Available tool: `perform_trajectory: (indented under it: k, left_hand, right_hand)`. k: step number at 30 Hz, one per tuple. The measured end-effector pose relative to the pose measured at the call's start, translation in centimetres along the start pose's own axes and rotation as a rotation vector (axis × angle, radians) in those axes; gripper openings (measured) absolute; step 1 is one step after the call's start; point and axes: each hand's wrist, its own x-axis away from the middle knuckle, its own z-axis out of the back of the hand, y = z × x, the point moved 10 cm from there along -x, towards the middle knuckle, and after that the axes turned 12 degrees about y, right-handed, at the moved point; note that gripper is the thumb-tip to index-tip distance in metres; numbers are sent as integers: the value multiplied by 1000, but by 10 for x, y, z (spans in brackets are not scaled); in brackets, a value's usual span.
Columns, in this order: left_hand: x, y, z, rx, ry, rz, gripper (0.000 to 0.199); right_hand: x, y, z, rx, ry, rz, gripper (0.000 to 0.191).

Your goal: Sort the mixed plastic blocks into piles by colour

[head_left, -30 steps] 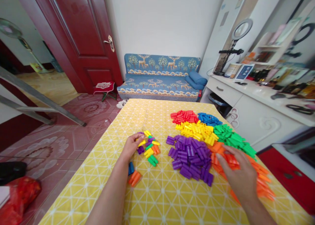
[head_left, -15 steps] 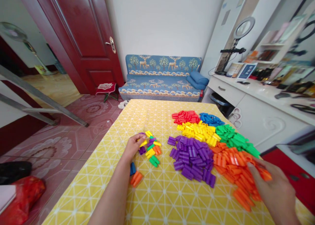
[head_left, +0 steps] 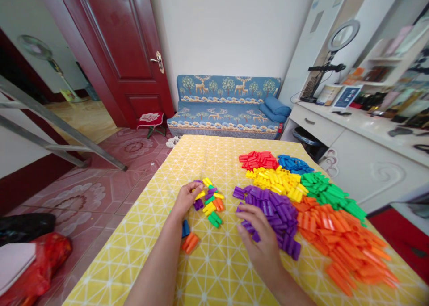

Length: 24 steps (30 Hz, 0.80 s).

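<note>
My left hand (head_left: 188, 199) rests on the table's left half, thumb and fingers closed at the edge of a small group of mixed-colour plastic building blocks. Its fingertips hide what they grip. Beside them lie a yellow block (head_left: 208, 208), a green block (head_left: 214, 220) and an orange block (head_left: 219, 204). Nearer to me are a blue block (head_left: 185, 228) and another orange block (head_left: 191, 243), by my left forearm. My right hand (head_left: 259, 239) hovers at the left edge of the purple block pile (head_left: 278, 207), covering part of it. Its thumb and fingers are apart, with nothing visible between them.
Sorted piles stand on the right: red (head_left: 258, 160), blue (head_left: 295, 164), yellow (head_left: 276, 181), green (head_left: 331, 194) and orange (head_left: 348, 241). A yellow patterned cloth (head_left: 214, 270) covers the table. Beyond are a blue sofa (head_left: 228, 111) and a white dresser (head_left: 362, 154).
My right hand has left the orange pile and moved left to the purple pile. My left hand stays by the small group. The whole view has shifted slightly.
</note>
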Motion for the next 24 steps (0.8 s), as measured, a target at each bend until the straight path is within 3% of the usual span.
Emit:
perform_trajectory:
  k: [3, 7, 11, 17, 24]
  left_hand:
    - [0, 0, 0, 15, -6, -6, 33]
    - [1, -1, -1, 35, -11, 29, 34]
    - [0, 3, 0, 70, 5, 23, 34]
    - [3, 2, -1, 60, 10, 66, 35]
    - [-1, 22, 18, -4, 141, -92, 31]
  right_hand:
    - [15, 0, -69, -121, -92, -81, 32]
    - [10, 14, -114, -175, -14, -191, 37]
    - [3, 28, -126, -185, 51, -271, 31]
    - [10, 25, -131, -158, -39, -217, 31]
    - [11, 28, -134, -110, -66, -228, 29]
